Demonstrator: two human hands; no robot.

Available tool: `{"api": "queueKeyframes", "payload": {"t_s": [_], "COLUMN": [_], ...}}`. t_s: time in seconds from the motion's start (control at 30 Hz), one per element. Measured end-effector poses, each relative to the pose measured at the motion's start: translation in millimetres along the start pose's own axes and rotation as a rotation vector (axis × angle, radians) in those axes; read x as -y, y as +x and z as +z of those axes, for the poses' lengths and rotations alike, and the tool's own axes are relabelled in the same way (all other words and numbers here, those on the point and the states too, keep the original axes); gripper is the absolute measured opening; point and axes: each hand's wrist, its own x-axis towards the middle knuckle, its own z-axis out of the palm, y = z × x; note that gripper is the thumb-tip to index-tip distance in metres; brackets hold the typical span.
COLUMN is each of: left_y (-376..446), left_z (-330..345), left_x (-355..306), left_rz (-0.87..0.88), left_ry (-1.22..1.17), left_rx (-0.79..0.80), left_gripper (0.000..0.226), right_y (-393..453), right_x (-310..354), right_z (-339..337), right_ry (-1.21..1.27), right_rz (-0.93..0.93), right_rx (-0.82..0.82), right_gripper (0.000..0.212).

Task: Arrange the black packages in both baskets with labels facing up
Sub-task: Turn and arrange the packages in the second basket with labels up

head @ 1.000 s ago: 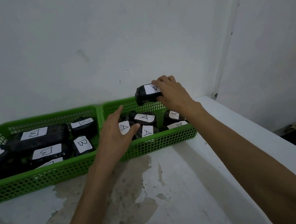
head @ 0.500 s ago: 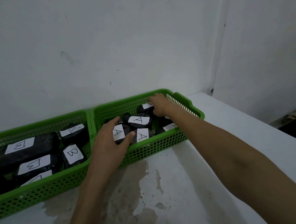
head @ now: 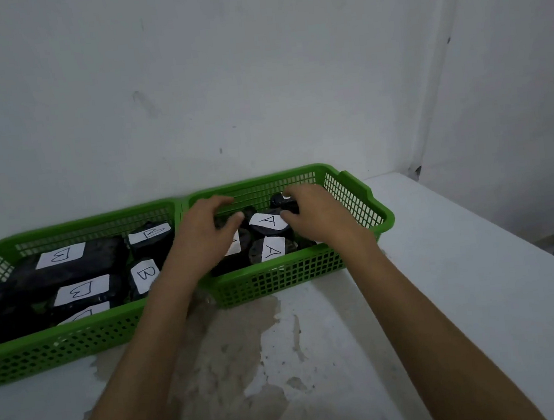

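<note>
Head view. Two green baskets side by side on a stained white table point(head: 445, 260), against the wall.

Left basket point(head: 77, 337): black packages with white labels marked B, all face up; one such B package point(head: 82, 290) lies with its long axis across the basket.

Right basket point(head: 286, 275): smaller black packages labelled A. A package, centre point(head: 267, 222), label up, lies between the two hands. A package, near wall point(head: 273, 249), label up, just toward the person from it.

Right hand point(head: 317, 217): over the far right part of the right basket, fingers curled around a small dark package point(head: 283, 202) at the back; only a sliver of its label shows, so its facing cannot be told.

Left hand point(head: 203, 238): inside the left end of the same basket, fingers bent and spread over the packages there; whether it grips one cannot be told. It covers most of one label.

Both hands are about equally near the centre A package.

Change: a second ago the right hand held its package raised above the basket's back rim; now it is down among the others. The left hand has reached further in.
</note>
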Motion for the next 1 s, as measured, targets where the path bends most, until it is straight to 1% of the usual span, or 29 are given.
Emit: {"api": "queueKeyframes", "payload": {"t_s": [0.1,0.2,0.27,0.3,0.37,0.5,0.63,0.73,0.8,0.87,0.93,1.0], "left_y": [43.3,79.2,95.7,101.9,111.2,124.7,129.5,128.0,125.1,120.7,111.2,94.6], "left_z": [6.0,17.1,26.1,30.0,36.4,47.6,50.0,36.6,18.6,-2.6,-23.1,-39.6], "left_x": [1.8,12.5,22.9,27.5,33.9,38.3,36.1,27.4,17.9,8.6,-0.9,-12.1], "left_rz": [-0.024,-0.088,-0.127,-0.145,-0.168,-0.176,-0.159,-0.136,-0.112,-0.080,-0.046,-0.020], "left_ry": [0.104,0.272,0.359,0.389,0.423,0.509,0.552,0.515,0.470,0.389,0.236,0.037], "left_rx": [0.111,0.301,0.424,0.465,0.495,0.483,0.448,0.369,0.280,0.186,0.111,0.088], "left_gripper": [0.040,0.048,0.049,0.048,0.042,0.040,0.040,0.054,0.063,0.062,0.058,0.052], "right_y": [-12.8,-21.3,-23.8,-23.4,-22.3,-22.0,-25.2,-26.7,-28.0,-29.3,-29.9,-29.6], "right_x": [7.3,6.8,4.0,2.5,-0.6,-5.8,-4.4,-2.0,0.4,3.5,7.7,12.0], "right_z": [0.4,-0.5,0.2,0.2,-1.5,-6.7,-10.8,-15.9,-19.8,-22.3,-23.2,-22.4], "right_ry": [-0.008,0.002,0.022,0.035,0.071,0.114,0.122,0.145,0.160,0.181,0.203,0.199], "right_rz": [0.004,0.015,0.020,0.022,0.023,0.015,0.001,0.002,0.005,0.008,0.006,0.000], "right_rx": [-0.013,-0.026,-0.038,-0.046,-0.063,-0.087,-0.075,-0.097,-0.117,-0.132,-0.142,-0.149], "right_gripper": [0.037,0.041,0.039,0.037,0.035,0.035,0.040,0.041,0.042,0.043,0.043,0.046]}}
